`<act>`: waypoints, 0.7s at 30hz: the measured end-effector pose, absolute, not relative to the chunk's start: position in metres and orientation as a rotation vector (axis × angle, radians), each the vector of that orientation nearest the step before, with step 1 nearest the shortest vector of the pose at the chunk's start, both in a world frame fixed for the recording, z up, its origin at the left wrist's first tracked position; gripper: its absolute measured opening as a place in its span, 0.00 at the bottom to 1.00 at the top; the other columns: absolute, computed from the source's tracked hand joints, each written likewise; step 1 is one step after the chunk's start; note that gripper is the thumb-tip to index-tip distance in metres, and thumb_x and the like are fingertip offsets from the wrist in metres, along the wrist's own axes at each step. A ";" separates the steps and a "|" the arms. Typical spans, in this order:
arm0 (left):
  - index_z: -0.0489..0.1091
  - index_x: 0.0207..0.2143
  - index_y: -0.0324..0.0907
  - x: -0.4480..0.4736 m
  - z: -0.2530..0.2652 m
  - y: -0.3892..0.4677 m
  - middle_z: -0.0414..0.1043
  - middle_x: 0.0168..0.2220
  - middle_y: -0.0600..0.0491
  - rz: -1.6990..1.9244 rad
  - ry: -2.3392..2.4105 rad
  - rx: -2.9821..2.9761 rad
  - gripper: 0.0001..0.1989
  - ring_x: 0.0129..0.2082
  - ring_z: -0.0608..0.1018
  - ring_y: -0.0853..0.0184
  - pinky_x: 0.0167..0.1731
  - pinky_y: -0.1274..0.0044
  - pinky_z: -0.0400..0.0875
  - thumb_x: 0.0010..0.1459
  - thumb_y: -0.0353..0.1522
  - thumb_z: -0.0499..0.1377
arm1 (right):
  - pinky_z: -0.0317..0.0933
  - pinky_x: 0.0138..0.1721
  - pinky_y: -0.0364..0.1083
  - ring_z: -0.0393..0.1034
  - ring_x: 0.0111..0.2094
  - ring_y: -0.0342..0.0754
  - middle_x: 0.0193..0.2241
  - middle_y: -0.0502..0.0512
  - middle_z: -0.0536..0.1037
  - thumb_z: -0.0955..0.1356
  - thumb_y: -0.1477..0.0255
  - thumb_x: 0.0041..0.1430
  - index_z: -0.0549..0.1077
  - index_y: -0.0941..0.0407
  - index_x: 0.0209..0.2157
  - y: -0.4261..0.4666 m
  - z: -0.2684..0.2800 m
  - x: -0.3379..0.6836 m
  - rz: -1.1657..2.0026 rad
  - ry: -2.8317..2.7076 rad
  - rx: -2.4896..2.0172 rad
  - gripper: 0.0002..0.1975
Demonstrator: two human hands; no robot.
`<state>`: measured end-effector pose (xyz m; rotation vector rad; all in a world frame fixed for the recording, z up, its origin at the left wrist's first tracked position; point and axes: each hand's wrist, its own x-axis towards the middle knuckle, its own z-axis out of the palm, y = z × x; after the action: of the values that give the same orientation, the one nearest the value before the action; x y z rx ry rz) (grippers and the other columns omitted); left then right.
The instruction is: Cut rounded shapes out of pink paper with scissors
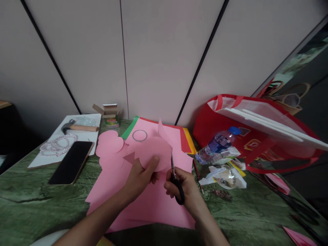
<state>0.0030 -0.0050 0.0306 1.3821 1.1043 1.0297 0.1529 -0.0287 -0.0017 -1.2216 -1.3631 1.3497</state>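
My left hand (145,172) is closed on a piece of pink paper (156,150), its thumb pressed on top of the sheet. The piece has a rounded outline, with a pointed offcut at its left and a strip curling up at the back. My right hand (183,182) grips black-handled scissors (176,184), fingers through the loops. Their blades meet the right edge of the pink piece. Beneath both hands lie large pink sheets (143,208). Several cut pink rounds (110,143) rest at the left of these sheets, and a thin dark ring (139,135) lies behind my left hand.
At left are a phone (71,163), a hammer (82,127) and a beaded strand (57,144). A small open box (111,118) stands near the wall. To the right are a water bottle (217,145), a red bag (230,126), a pencil (197,174) and plastic packets (225,176).
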 end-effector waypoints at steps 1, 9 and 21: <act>0.60 0.12 0.39 0.003 0.031 -0.005 0.58 0.11 0.57 1.020 1.093 1.397 0.23 0.13 0.63 0.74 0.15 0.81 0.57 0.57 0.40 0.48 | 0.54 0.14 0.38 0.59 0.14 0.39 0.14 0.43 0.65 0.71 0.63 0.43 0.64 0.56 0.24 -0.029 -0.002 0.153 1.352 -1.362 -1.218 0.14; 0.58 0.11 0.41 0.006 0.034 -0.009 0.58 0.09 0.59 0.941 1.368 1.344 0.20 0.11 0.63 0.73 0.15 0.80 0.59 0.47 0.41 0.58 | 0.53 0.18 0.39 0.57 0.16 0.39 0.15 0.43 0.65 0.73 0.65 0.41 0.65 0.56 0.26 -0.029 0.001 0.151 1.368 -1.327 -1.166 0.15; 0.59 0.12 0.40 0.007 0.039 -0.011 0.59 0.10 0.58 0.845 1.342 1.304 0.19 0.12 0.64 0.74 0.15 0.80 0.60 0.47 0.41 0.57 | 0.48 0.20 0.39 0.54 0.18 0.38 0.17 0.42 0.63 0.74 0.67 0.40 0.65 0.56 0.26 -0.029 0.003 0.152 1.395 -1.286 -1.087 0.15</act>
<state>0.0068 -0.0113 0.0388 1.3042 1.3421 0.8445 0.1520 -0.0289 0.0028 -1.0867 -1.2856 1.3955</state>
